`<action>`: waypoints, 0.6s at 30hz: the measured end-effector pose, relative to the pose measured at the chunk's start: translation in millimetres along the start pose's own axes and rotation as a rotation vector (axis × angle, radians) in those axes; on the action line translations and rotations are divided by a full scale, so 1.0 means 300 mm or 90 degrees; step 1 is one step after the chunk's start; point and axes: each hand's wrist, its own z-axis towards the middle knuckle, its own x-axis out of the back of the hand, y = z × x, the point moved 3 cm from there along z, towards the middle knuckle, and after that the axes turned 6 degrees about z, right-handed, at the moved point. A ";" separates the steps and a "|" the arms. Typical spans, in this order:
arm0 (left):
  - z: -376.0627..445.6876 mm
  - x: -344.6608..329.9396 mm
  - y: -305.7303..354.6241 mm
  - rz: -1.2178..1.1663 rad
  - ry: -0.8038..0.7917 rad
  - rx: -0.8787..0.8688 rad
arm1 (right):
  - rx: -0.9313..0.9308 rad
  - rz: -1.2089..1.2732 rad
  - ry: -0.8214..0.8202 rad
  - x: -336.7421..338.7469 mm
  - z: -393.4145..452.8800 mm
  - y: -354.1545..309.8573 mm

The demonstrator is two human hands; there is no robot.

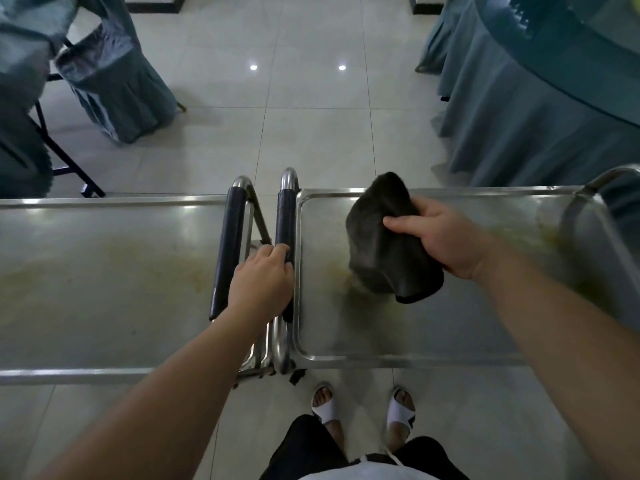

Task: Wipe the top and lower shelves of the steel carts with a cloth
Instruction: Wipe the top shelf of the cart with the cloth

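Two steel carts stand side by side, handles meeting in the middle. The left cart's top shelf (104, 271) carries yellowish stains. So does the right cart's top shelf (467, 306), near its centre and right end. My right hand (440, 237) grips a dark grey cloth (384, 244), which hangs bunched just over the right shelf. My left hand (265, 282) curls round the black-padded handle (285, 220) of the right cart. Both lower shelves are hidden under the top ones.
The left cart's padded handle (228, 244) runs next to the one I hold. A round table with a blue-grey cloth (536, 98) stands close behind the right cart. A covered chair (114, 84) sits back left. Tiled floor (294, 116) lies between them.
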 end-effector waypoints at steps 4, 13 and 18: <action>0.014 -0.018 0.011 0.011 0.014 -0.014 | -0.019 -0.172 -0.060 -0.064 0.050 0.138; 0.086 -0.030 0.068 0.020 0.051 -0.046 | -0.210 -0.358 -0.267 -0.192 0.002 0.688; 0.153 -0.041 0.095 0.032 0.064 -0.067 | -0.104 -0.570 -0.208 -0.100 0.108 0.739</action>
